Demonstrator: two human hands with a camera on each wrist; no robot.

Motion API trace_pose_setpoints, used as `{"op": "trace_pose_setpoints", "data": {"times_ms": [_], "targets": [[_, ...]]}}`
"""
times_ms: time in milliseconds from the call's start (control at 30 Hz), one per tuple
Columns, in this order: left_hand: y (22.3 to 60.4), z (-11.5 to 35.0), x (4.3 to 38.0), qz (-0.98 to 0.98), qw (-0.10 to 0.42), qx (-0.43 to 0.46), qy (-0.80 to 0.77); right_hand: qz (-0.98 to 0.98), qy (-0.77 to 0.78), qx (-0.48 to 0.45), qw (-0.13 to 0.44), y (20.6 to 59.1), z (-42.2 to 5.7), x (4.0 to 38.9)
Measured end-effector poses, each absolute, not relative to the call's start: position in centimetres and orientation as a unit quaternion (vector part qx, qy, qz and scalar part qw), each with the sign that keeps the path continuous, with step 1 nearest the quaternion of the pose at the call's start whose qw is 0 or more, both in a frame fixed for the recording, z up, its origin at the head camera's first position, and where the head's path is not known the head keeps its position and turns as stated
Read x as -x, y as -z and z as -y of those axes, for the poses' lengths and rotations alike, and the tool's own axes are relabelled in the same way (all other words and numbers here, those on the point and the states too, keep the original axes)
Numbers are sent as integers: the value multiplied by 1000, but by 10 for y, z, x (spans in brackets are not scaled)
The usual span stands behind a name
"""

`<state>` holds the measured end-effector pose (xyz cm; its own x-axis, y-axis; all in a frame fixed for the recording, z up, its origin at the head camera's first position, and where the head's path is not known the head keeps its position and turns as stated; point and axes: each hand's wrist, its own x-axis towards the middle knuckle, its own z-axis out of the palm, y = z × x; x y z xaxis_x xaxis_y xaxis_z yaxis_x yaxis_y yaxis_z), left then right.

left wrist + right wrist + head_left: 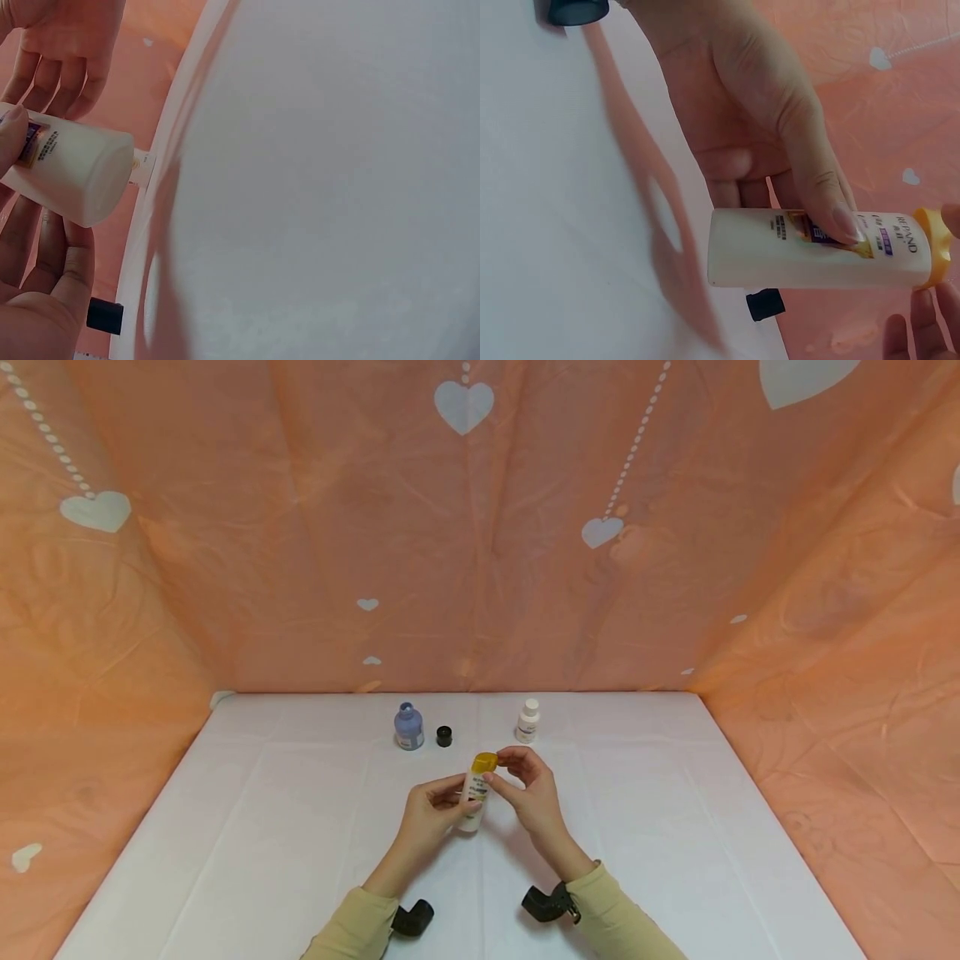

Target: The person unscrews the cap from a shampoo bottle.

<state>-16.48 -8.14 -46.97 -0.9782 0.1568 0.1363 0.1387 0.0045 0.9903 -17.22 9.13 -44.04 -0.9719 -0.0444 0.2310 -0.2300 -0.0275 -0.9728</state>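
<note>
My left hand [431, 814] grips a white shampoo bottle [473, 797] around its body, thumb across the printed label. The bottle leans slightly, its yellow cap [484, 762] uppermost. At that cap, my right hand [534, 789] has its thumb and fingertips on either side, pinching it. In the right wrist view the bottle [817, 262] lies sideways across the picture, and its yellow cap [932, 247] meets the fingers at the right edge. The bottle's smooth base [111, 180] faces the left wrist camera.
Beyond the hands stand a blue bottle [408, 728] without a cap, a small black cap [444, 737] and a small white bottle [528, 722]. A white cloth [285, 827] covers the table. Orange sheets [480, 568] with hearts rise behind it and at both sides.
</note>
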Motion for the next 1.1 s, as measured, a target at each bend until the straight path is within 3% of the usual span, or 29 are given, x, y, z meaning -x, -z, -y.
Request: {"op": "trace_pose_setpoints", "data": {"times_ms": [600,1100], "targets": [[472,81,164,-721,13,-109,-684,731,-673,-104,39,438,-93,175],[473,82,164,-715,15,-106,-691,749,-641,-165,4,428,-97,177]]}}
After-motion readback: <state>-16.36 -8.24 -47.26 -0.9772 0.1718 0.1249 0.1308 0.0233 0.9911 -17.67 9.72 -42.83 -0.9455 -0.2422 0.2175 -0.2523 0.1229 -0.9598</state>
